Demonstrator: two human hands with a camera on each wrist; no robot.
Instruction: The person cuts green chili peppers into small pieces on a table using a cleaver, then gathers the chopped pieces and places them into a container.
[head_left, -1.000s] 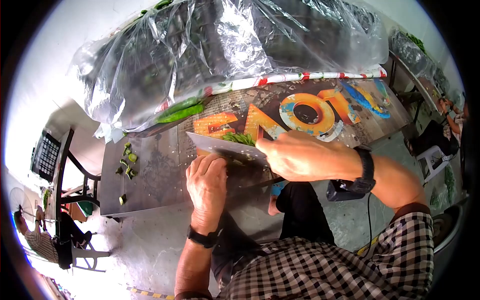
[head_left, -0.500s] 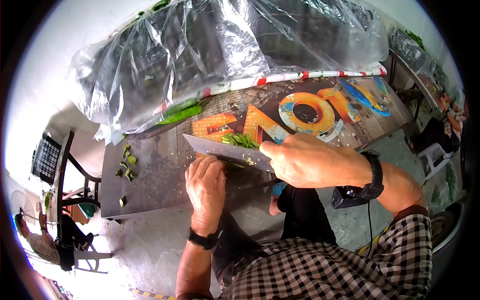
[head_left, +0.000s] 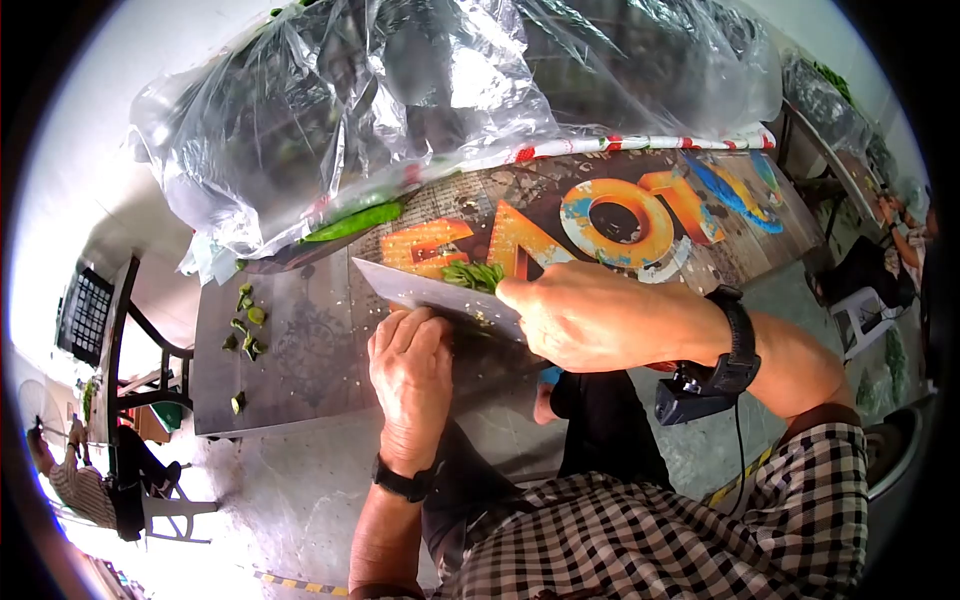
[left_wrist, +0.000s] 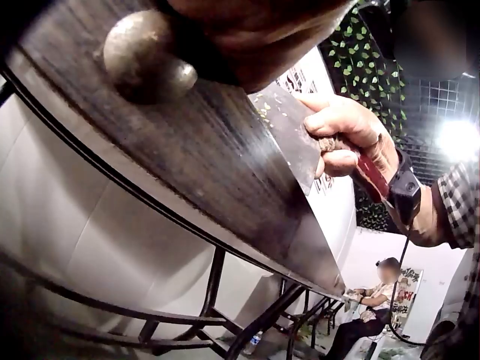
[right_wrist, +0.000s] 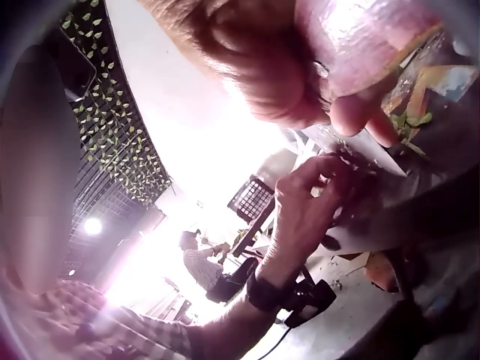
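In the head view, the right hand point(head_left: 610, 315) grips a cleaver, its wide blade point(head_left: 430, 292) slanting across the table in front of the body. The red handle point(left_wrist: 369, 176) shows in the left wrist view. Chopped green strips point(head_left: 473, 275) lie against the blade's far side. The left hand point(head_left: 410, 375) is close to the near side of the blade, its fingers bent downward. Whatever is beneath those fingertips is hidden; the right wrist view shows the left hand point(right_wrist: 304, 210) beside the blade too, in shadow.
A long green pepper point(head_left: 355, 222) lies by the clear plastic sheet point(head_left: 300, 140) covering the table's far side. Green stem ends point(head_left: 250, 318) are scattered on the table point(head_left: 300, 385) at left. Other people sit at side tables left and right.
The cleaver and right hand first shifted slightly right, then back left. The blade tip now stands a little further left, though the whole view has shifted slightly as well.
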